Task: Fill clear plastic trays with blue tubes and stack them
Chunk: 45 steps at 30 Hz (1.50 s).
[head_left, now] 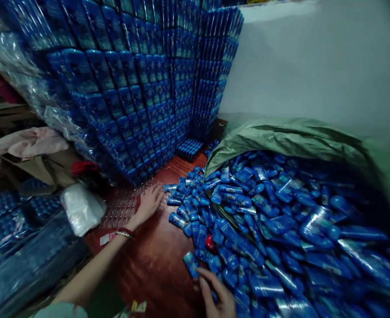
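Head view: the left hand (150, 201) is at 8 o'clock from the centre, palm down and reaching inward over the reddish-brown bench (158, 260). Its grip is spread, with nothing pinched in it. The fingers lie at the inner end of a clear moulded plastic tray (118, 205), their tips just beside the nearest blue containers of a loose heap (264, 225). A dark red band and a metallic bangle (125, 234) circle that wrist.

The right hand (217, 293) is at 6 o'clock, its thumb and forefinger tips close together at the lower end of one blue container (190, 264), which lies tilted at the edge of the heap. Blur hides whether that grip is pinched shut on it, so I cannot tell. A red round item (210, 243) sits among the containers above this hand.

The heap spreads from the centre out to 4 o'clock, spilling from the mouth of a green sack (290, 137) at 2 to 3 o'clock. Tall stacks of packed blue containers (129, 88) rise from 10 to 12 o'clock, and a low block of upright ones (190, 149) stands near the centre. At 8 to 9 o'clock are a white plastic bag (82, 210) and pale pink cloth (29, 142).
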Motion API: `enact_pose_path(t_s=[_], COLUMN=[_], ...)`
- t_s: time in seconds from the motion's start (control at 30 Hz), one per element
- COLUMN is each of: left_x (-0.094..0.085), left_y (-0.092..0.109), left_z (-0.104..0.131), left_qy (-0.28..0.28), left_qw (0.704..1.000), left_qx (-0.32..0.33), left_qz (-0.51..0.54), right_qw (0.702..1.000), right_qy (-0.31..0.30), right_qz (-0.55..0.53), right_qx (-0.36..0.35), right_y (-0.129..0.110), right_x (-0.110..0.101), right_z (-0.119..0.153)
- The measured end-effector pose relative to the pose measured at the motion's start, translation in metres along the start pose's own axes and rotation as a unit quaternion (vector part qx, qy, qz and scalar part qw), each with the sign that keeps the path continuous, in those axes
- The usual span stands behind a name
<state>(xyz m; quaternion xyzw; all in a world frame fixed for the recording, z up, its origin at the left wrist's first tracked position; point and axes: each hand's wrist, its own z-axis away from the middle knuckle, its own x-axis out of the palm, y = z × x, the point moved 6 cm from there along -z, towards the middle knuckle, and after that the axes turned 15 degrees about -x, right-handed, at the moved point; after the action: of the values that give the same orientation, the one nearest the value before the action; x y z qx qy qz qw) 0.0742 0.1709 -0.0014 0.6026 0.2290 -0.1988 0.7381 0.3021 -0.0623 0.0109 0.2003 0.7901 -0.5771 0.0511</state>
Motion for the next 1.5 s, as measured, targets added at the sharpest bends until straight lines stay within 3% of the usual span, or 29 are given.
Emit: enact_pose_path(t_s=[0.1, 0.17, 0.33, 0.53, 0.6, 0.7, 0.8, 0.87, 0.93, 1.0, 1.07, 1.13, 1.27, 1.4, 1.5], left_x=[0.014, 0.025, 0.031, 0.035, 0.036, 0.042, 0.048, 0.048, 0.044, 0.039, 0.032, 0.027, 0.030, 0.059, 0.072], left_y=[-0.025, -0.033, -0.040, -0.062, -0.069, -0.075, -0.078, -0.078, -0.076, -0.068, -0.054, -0.038, -0.011, 0.003, 0.004], left_z=[0.036, 0.057, 0.113, 0.180, 0.201, 0.228, 0.244, 0.248, 0.248, 0.245, 0.233, 0.209, 0.128, 0.061, 0.044], left_qy=[0.000, -0.005, 0.032, -0.008, -0.022, -0.072, -0.148, -0.183, -0.198, -0.202, -0.187, -0.148, -0.046, -0.090, -0.110], left_qw=[0.967, 0.950, 0.948, 0.928, 0.917, 0.902, 0.885, 0.878, 0.878, 0.887, 0.912, 0.946, 0.985, 0.985, 0.984], left_qx=[0.026, 0.029, 0.047, 0.098, 0.119, 0.165, 0.199, 0.205, 0.205, 0.215, 0.223, 0.203, 0.130, 0.106, 0.099], left_qz=[-0.254, -0.310, -0.312, -0.358, -0.379, -0.393, -0.394, -0.391, -0.384, -0.355, -0.290, -0.206, -0.105, -0.102, -0.101], right_qw=[0.994, 0.988, 0.981, 0.961, 0.956, 0.973, 0.987, 0.981, 0.949, 0.891, 0.843, 0.822, 0.815, 0.838, 0.841], right_qy=[-0.074, -0.107, -0.122, -0.102, -0.106, -0.059, 0.006, -0.047, -0.155, -0.242, -0.278, -0.288, -0.281, -0.252, -0.239], right_qz=[0.011, 0.024, 0.056, 0.220, 0.230, 0.174, 0.148, 0.184, 0.274, 0.384, 0.459, 0.490, 0.507, 0.485, 0.485], right_qx=[-0.079, -0.113, -0.139, -0.135, -0.145, -0.137, -0.069, -0.031, -0.020, -0.023, -0.020, -0.013, -0.006, -0.005, 0.025], right_y=[-0.016, -0.027, -0.036, 0.003, 0.015, 0.024, 0.025, 0.020, 0.012, 0.005, 0.003, 0.004, 0.008, 0.002, 0.003], right_x=[0.018, 0.028, 0.040, 0.039, 0.038, 0.022, -0.003, -0.006, 0.003, 0.016, 0.026, 0.033, 0.035, 0.038, 0.047], right_z=[-0.024, -0.040, -0.049, -0.015, -0.011, -0.019, -0.030, -0.031, -0.025, -0.016, -0.008, -0.004, -0.005, -0.010, -0.016])
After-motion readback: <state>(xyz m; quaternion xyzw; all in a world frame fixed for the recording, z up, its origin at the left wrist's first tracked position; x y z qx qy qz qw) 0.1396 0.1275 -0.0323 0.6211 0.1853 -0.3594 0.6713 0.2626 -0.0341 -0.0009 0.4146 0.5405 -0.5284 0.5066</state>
